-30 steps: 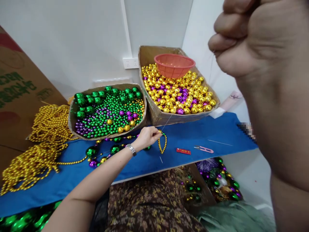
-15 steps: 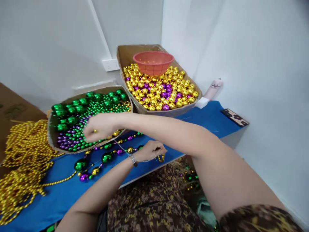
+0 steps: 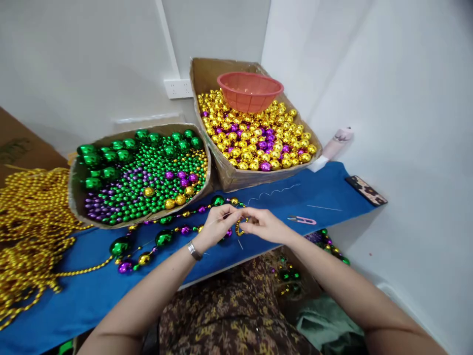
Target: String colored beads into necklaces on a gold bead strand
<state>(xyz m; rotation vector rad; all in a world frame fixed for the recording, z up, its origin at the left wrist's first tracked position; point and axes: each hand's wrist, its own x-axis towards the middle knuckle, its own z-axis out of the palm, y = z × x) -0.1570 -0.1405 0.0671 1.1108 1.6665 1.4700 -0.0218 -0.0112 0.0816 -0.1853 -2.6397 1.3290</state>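
Note:
My left hand (image 3: pixel 215 228), with a watch on its wrist, and my right hand (image 3: pixel 263 225) meet over the blue cloth (image 3: pixel 266 236). Both are pinched closed around a short gold bead strand (image 3: pixel 241 226) and a thin needle or thread between them. A string of green, gold and purple beads (image 3: pixel 158 239) trails to the left from my left hand across the cloth. Just behind the hands sits a cardboard tray of green, purple and gold beads (image 3: pixel 142 175).
A second cardboard tray of gold and purple balls (image 3: pixel 258 143) holds an orange plastic basket (image 3: pixel 250 91). Gold bead strands (image 3: pixel 29 231) pile at the left. Pink snips (image 3: pixel 303 220), a loose thread and a patterned phone (image 3: pixel 365 190) lie at the right. Walls close in behind and right.
My right hand came down from near the camera, reached into the green bead tray, then drew back to meet my left hand at the gold strand. The view shifted slightly.

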